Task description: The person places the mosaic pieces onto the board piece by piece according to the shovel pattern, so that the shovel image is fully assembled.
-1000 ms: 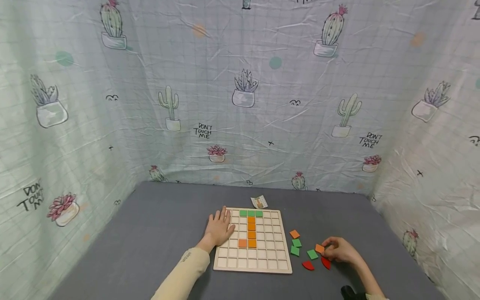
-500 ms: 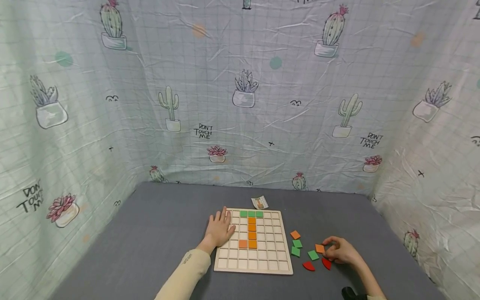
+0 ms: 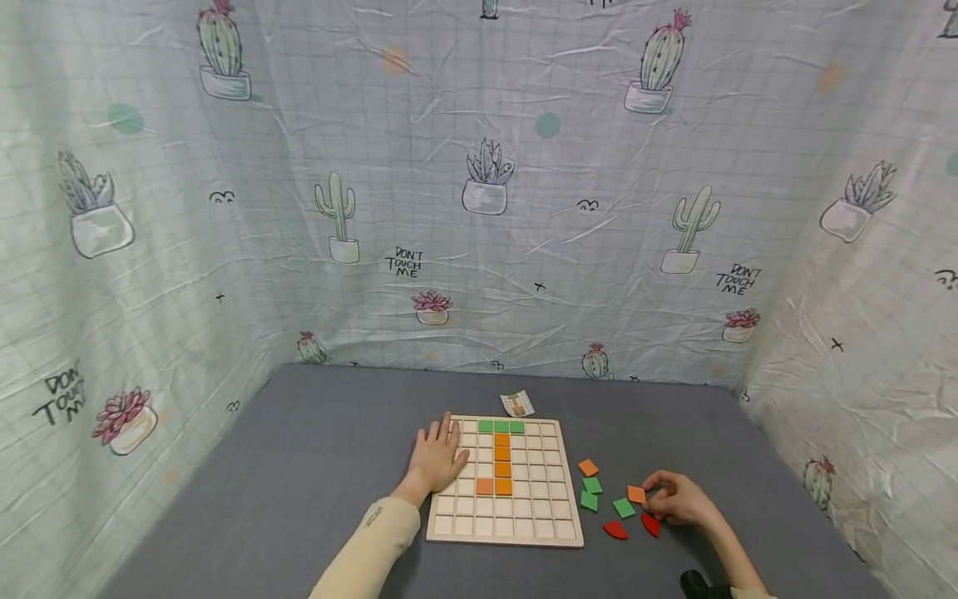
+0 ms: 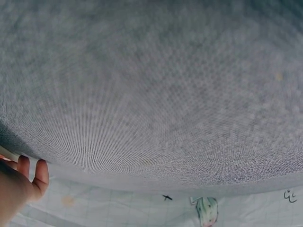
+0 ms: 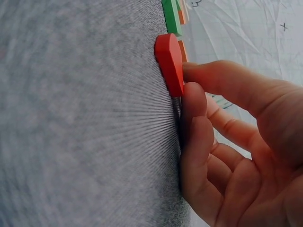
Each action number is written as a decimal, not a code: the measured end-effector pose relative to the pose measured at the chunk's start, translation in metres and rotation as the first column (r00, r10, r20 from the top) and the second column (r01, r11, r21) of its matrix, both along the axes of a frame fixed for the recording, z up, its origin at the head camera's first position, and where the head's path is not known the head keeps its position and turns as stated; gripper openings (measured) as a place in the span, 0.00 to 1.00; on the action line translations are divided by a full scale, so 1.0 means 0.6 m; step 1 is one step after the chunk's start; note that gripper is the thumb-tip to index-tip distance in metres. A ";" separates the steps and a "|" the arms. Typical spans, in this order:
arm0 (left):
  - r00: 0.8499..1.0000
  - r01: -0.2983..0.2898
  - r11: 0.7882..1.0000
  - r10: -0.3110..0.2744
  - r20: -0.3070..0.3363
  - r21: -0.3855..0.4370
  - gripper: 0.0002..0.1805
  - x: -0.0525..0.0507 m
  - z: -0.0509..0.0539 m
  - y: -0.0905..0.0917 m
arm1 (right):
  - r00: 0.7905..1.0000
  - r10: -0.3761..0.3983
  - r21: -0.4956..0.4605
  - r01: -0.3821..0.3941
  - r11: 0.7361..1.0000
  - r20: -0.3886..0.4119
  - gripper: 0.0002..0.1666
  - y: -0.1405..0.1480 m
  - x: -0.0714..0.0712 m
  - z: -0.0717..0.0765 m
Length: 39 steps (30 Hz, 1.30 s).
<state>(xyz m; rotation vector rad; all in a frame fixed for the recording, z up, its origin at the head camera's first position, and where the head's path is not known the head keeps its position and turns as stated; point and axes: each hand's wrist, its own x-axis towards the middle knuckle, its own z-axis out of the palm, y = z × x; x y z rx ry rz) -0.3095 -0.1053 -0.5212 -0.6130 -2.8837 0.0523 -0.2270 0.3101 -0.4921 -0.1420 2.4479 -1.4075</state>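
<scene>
Just leftward, orange tile (image 3: 636,494) touches fingers (image 3: 660,477) of right hand (image 3: 679,501).

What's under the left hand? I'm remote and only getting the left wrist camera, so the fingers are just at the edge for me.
Observer: In the head view, the left hand lies across the left side of a pale board divided into square cells.

Operator: And the right hand, what is it nearest to?

Observer: It's at the right edge of a loose orange square on the gray table; whether it's holding it, I can't tell.
</scene>
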 end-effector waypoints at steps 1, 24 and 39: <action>1.000 0.001 1.000 -0.001 0.000 0.000 0.32 0.000 0.000 0.000 | 1.000 -0.001 -0.001 0.001 1.000 0.002 0.19 0.000 0.000 0.000; 1.000 0.006 1.000 -0.006 -0.001 0.014 0.33 -0.003 -0.009 -0.002 | 1.000 -0.013 -0.024 0.012 1.000 -0.008 0.20 -0.004 0.005 0.003; 1.000 0.013 1.000 -0.013 0.006 0.019 0.33 -0.004 -0.007 -0.002 | 1.000 0.004 -0.088 -0.004 0.996 -0.009 0.20 -0.033 0.008 0.026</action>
